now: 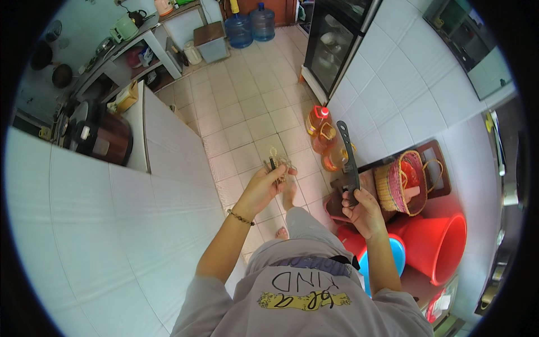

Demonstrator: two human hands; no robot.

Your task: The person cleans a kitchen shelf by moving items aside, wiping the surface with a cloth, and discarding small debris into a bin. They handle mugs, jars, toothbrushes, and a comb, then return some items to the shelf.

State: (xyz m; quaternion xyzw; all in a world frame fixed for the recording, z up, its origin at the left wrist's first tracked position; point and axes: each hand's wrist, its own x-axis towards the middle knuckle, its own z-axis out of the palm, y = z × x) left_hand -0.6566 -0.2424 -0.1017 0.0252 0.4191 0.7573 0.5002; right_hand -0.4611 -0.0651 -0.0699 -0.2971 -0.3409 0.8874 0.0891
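Note:
My left hand (265, 185) is closed around a bunch of small items, held out over the tiled floor. Among them are a dark thin stick-like piece (272, 162) and a beaded strand (273, 151); fingers hide the rest, so I cannot name it all. In my right hand (364, 210) is a black comb (348, 156), gripped at its lower, toothed end. Its long handle with holes points up and away from me. A bead bracelet (241, 217) circles my left wrist.
Oil bottles (325, 135) stand on the floor along the right wall. Beside me at right are a woven basket (391, 185), a red bucket (438, 248) and a blue basin (393, 257). A white tiled partition (84, 202) bounds the left. Ahead stand a glass-doored cabinet (332, 46) and water jugs (238, 29).

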